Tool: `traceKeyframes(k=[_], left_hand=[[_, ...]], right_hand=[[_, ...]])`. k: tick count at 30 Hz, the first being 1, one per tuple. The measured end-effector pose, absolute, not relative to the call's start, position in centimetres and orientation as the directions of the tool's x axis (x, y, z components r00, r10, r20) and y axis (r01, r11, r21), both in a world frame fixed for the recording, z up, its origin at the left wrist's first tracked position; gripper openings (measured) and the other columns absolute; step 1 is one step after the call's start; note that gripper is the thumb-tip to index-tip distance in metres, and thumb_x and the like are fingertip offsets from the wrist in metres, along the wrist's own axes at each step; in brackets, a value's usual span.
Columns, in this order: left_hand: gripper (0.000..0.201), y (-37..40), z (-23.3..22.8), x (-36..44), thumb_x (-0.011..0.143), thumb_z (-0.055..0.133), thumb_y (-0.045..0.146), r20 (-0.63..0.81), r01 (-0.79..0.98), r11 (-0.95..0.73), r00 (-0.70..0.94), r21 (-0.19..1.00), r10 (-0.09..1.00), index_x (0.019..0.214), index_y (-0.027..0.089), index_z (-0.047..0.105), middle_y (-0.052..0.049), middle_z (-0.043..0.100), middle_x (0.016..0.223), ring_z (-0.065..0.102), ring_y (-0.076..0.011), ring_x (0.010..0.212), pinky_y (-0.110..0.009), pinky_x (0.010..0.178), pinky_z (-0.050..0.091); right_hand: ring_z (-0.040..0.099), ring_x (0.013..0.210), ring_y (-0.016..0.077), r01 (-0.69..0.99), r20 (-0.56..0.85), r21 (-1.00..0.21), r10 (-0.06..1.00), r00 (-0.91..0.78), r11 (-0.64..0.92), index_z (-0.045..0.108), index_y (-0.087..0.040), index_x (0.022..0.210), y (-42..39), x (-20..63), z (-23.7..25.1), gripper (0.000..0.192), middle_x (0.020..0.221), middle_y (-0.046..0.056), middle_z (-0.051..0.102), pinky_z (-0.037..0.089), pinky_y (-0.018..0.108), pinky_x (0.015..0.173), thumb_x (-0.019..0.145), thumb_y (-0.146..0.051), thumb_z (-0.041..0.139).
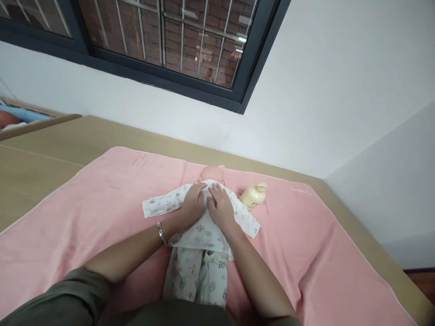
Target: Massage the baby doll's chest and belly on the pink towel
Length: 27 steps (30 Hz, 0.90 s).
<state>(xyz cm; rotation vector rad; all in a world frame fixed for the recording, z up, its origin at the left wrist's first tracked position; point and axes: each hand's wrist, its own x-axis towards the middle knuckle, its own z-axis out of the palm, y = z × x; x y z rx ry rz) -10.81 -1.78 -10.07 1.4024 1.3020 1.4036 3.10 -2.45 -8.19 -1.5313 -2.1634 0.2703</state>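
Note:
A baby-sized figure, probably a doll, lies on the pink blanket (288, 235) in a white long-sleeved top (204, 235) with small printed figures. Its rounded head (212, 173) shows just beyond the collar. My left hand (193, 203) rests flat on the left side of the chest, fingers pointing inward. On the right side lies my right hand (221, 206), fingers stretched toward the collar. Both hands touch the cloth and grip nothing. The sleeves spread out to either side. Matching patterned trousers (190, 271) extend toward me, their lower ends hidden by my clothing.
A pale yellow pump bottle (253, 196) is beside the right sleeve. The blanket covers a wooden surface (44, 156) that meets a white wall (190, 120). Above is a dark-framed window (238, 97) with bars. A wooden-edged box (41, 127) holding blue cloth stands at far left.

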Motion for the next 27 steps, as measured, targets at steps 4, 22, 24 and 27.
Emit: traceKeyframes(k=[4, 22, 24, 27], left_hand=[[0.030, -2.1, -10.9, -10.9, 0.086, 0.050, 0.016, 0.281, 0.241, -0.248, -0.115, 0.938, 0.953, 0.110, 0.024, 0.066, -0.008, 0.065, 0.135, 0.047, -0.0236, 0.140, -0.041, 0.129, 0.019], [0.042, -2.2, -14.0, -11.6, 0.101, 0.036, 0.035, 0.565, 0.555, -0.434, -0.081, 0.710, 0.821, 0.134, 0.015, 0.054, -0.017, 0.062, 0.136, 0.057, -0.0279, 0.129, -0.053, 0.115, 0.043], [0.042, -2.1, -14.1, -11.6, 0.102, 0.033, 0.035, 0.575, 0.562, -0.442, -0.076, 0.699, 0.815, 0.133, 0.016, 0.054, -0.016, 0.063, 0.135, 0.057, -0.0271, 0.129, -0.053, 0.116, 0.042], [0.042, -2.2, -14.1, -11.7, 0.102, 0.031, 0.033, 0.585, 0.576, -0.447, -0.066, 0.684, 0.809, 0.133, 0.016, 0.055, -0.016, 0.063, 0.136, 0.056, -0.0263, 0.131, -0.052, 0.118, 0.040]], right_hand=[[0.033, 0.151, 0.0281, 0.907, 0.166, -0.374, 0.976, -0.140, 0.194, 0.042, -0.001, 0.152, -2.9, 3.3, -7.6, 0.058, 0.158, 0.021, 0.042, 0.023, 0.045, 0.126, 0.106, -0.034, 0.035], [0.023, 0.155, 0.0341, 0.919, 0.187, -0.314, 0.965, -0.186, 0.238, 0.038, 0.002, 0.154, -4.1, 1.8, -8.5, 0.059, 0.162, 0.025, 0.033, 0.018, 0.054, 0.126, 0.103, -0.028, 0.035], [0.021, 0.156, 0.0318, 0.886, 0.235, -0.270, 0.918, -0.318, 0.376, 0.043, -0.002, 0.153, -5.0, 1.0, -8.7, 0.056, 0.162, 0.021, 0.035, 0.014, 0.053, 0.127, 0.101, -0.023, 0.038], [0.024, 0.155, 0.0262, 0.823, 0.222, -0.301, 0.875, -0.430, 0.481, 0.048, -0.012, 0.151, -4.4, 1.4, -8.7, 0.052, 0.161, 0.011, 0.041, 0.010, 0.052, 0.128, 0.102, -0.022, 0.037]])
